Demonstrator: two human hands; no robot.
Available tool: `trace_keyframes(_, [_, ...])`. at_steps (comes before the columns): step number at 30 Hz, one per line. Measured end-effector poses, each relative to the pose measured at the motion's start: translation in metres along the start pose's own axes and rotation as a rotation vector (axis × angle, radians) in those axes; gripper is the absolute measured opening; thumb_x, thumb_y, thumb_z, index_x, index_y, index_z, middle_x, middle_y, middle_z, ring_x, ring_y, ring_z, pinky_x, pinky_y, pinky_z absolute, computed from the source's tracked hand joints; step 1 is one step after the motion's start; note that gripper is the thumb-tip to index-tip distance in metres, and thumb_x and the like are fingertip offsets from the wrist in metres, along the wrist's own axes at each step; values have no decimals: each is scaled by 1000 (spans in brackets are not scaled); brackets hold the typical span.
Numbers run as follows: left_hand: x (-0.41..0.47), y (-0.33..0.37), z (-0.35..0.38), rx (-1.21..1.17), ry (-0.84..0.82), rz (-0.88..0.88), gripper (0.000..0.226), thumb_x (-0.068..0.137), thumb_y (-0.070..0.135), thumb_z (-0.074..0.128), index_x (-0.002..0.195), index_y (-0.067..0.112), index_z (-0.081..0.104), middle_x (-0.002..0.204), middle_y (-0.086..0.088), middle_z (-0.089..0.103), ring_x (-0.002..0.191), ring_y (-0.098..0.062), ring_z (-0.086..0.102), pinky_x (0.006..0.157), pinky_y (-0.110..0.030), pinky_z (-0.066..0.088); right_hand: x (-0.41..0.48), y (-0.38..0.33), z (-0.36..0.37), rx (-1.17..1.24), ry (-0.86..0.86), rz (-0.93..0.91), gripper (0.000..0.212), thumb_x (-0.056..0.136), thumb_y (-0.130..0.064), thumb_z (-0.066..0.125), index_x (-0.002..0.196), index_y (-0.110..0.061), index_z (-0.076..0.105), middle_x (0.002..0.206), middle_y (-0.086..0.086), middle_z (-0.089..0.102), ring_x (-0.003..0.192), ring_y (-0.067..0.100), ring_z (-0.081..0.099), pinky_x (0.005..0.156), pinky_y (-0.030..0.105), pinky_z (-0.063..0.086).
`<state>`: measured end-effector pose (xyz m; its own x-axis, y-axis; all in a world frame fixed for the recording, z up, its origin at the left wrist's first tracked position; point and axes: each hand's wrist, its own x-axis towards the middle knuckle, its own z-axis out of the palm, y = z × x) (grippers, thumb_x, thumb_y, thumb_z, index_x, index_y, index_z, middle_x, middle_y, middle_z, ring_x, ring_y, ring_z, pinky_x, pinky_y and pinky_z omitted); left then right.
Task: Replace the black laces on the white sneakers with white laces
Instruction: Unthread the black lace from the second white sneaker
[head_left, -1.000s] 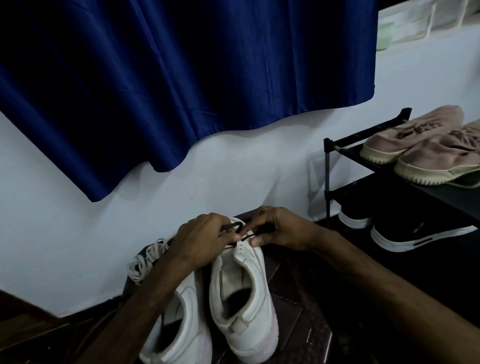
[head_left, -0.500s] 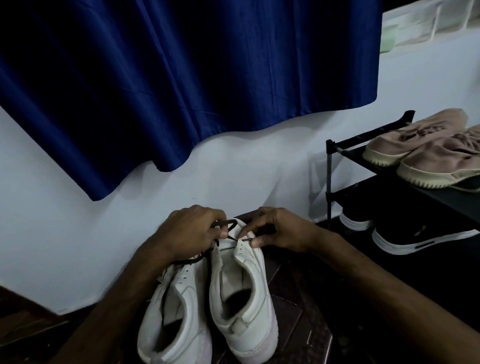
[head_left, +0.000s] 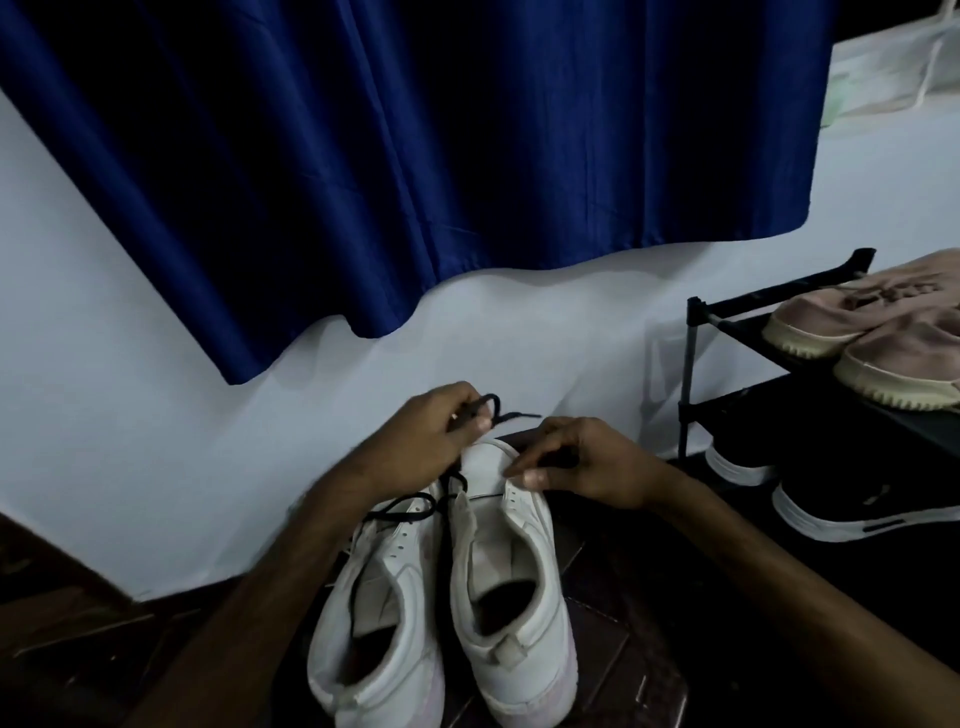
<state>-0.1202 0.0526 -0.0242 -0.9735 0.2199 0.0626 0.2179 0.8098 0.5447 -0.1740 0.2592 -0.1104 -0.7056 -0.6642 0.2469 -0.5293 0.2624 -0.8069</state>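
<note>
Left hand (head_left: 426, 441) pinches black lace (head_left: 511, 414) above sneaker (head_left: 498, 577); right hand (head_left: 592, 467) grips its eyelet edge.

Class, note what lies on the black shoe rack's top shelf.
Two pinkish shoes with cream soles, side by side on the shoe rack; their right ends run out of frame.

Two white sneakers (head_left: 511, 597) stand side by side on the dark floor (head_left: 639, 629).

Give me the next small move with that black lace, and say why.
Probably pull the black lace up with the left hand: it pinches the lace above the right sneaker, whose front the right hand holds, and the lace's tail trails down over the left sneaker, perhaps still threaded.
</note>
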Motion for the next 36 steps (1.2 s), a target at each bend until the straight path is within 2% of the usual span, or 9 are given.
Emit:
trace_keyframes(3, [0,-14,2,37,4,-35,8,100,23,54,94,19,58,97,3,64,87,-10,58,79,-26,45,6,-14,9,123,166,5,8,81,-19,79,87,-13,79,85,-6,70,82,5,68,77,20,51])
trace_keyframes(5, [-9,-23,2,-18,103,-72,9,101,23,51,94,22,56,94,9,66,83,-3,60,75,-22,45,14,-26,19,89,155,-19,7,80,-21,80,85,-25,77,87,-8,72,83,5,68,77,21,52])
trace_keyframes(10, [-32,-35,13,-195,395,-92,10,99,15,55,95,24,56,84,10,72,63,4,59,61,-15,41,26,-46,35,-189,57,80,16,79,-34,80,94,-33,74,99,-13,69,86,-2,60,71,2,38])
trace_keyframes(14, [-39,-39,19,-202,349,-58,29,98,6,49,104,33,54,85,11,68,68,-3,60,62,-19,44,27,-47,37,-169,30,87,14,80,-27,80,91,-33,76,95,-11,68,81,-7,57,71,5,37])
trace_keyframes(20, [-38,-58,23,-193,282,-51,37,91,-3,50,86,31,64,91,12,56,75,-4,56,68,-19,39,32,-50,40,-389,38,144,13,76,-28,82,83,-34,73,85,-16,63,73,-3,56,73,18,44])
trace_keyframes(24, [-37,-71,23,-168,108,-43,24,93,23,62,115,32,65,100,24,51,86,4,56,76,-14,40,36,-52,47,-480,25,156,15,77,-28,78,73,-32,64,81,-15,61,78,5,59,77,34,52])
trace_keyframes(26, [-37,-74,25,-145,81,-16,42,83,52,66,122,37,60,110,26,53,97,5,54,83,-16,42,34,-52,49,-500,33,163,15,81,-29,72,73,-31,59,81,-13,61,80,11,61,76,37,52])
trace_keyframes(31, [-36,-75,30,-46,76,42,72,59,88,50,119,50,55,123,27,54,116,1,50,103,-38,41,21,-50,44,-357,100,214,18,92,-20,62,78,-28,55,71,-10,62,66,4,56,62,25,43])
trace_keyframes(36, [-38,-70,29,72,54,-55,91,47,99,38,120,47,55,129,28,48,124,1,44,114,-55,18,10,-50,48,-232,196,252,10,97,-11,55,87,-15,56,80,-2,72,78,9,66,69,24,50])
